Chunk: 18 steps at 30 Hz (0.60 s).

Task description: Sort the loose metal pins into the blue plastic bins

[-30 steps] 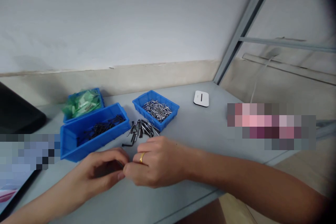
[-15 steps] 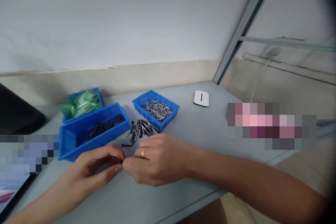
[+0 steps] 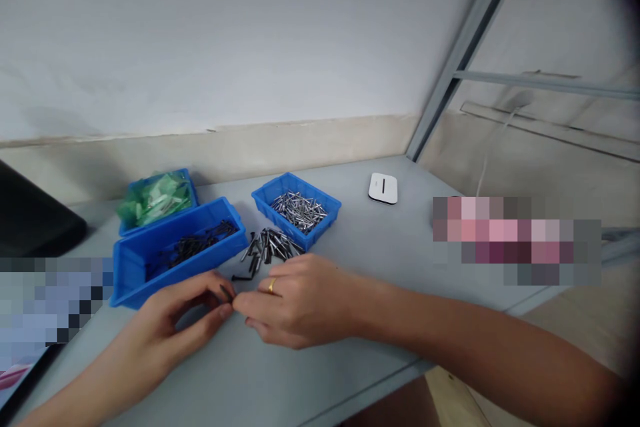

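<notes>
Just in front of the long blue bin, my left hand pinches a small dark screw between thumb and forefinger. My right hand, with a gold ring on one finger, has its fingertips closed against the screw's near end; what lies inside them is hidden. Right behind the hands is a loose pile of dark and silvery screws or pins, with a single black screw lying at its left edge.
Dark screws lie in the long blue bin. Silvery pins fill the smaller blue bin. Behind stands a blue bin with green plastic bags. A white device sits right, a screen left, and a metal post at the corner.
Both hands have stayed in almost the same place. The left fingertips have shifted slightly, and more of the dark screw shows between them.
</notes>
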Tool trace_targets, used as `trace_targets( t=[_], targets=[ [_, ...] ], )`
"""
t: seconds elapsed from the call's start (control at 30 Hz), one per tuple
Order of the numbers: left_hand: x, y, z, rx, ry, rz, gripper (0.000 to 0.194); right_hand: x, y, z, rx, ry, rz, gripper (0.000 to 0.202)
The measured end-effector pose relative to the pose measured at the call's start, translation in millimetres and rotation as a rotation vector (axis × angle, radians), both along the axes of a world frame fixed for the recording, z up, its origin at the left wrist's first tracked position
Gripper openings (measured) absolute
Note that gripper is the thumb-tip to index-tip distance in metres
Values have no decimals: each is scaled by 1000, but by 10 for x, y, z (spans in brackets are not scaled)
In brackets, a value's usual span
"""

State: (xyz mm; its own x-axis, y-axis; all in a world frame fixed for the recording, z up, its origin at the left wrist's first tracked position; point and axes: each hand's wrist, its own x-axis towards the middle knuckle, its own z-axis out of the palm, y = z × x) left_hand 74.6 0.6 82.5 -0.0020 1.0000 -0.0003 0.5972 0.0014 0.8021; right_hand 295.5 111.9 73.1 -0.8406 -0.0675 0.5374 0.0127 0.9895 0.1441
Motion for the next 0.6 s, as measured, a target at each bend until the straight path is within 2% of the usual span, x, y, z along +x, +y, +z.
trace_targets(
  t=[0.17, 0.43, 0.6],
  targets=[
    [-2, -5, 10, 15, 4, -20, 26, -13, 6, 4, 3, 81, 18, 17],
    [-9, -12, 2, 3, 19, -37, 29, -1, -1, -7, 2, 32, 21, 16],
    [-80, 12, -53, 23, 118, -78, 30, 10, 11, 1, 8, 57, 34, 22]
  ],
)
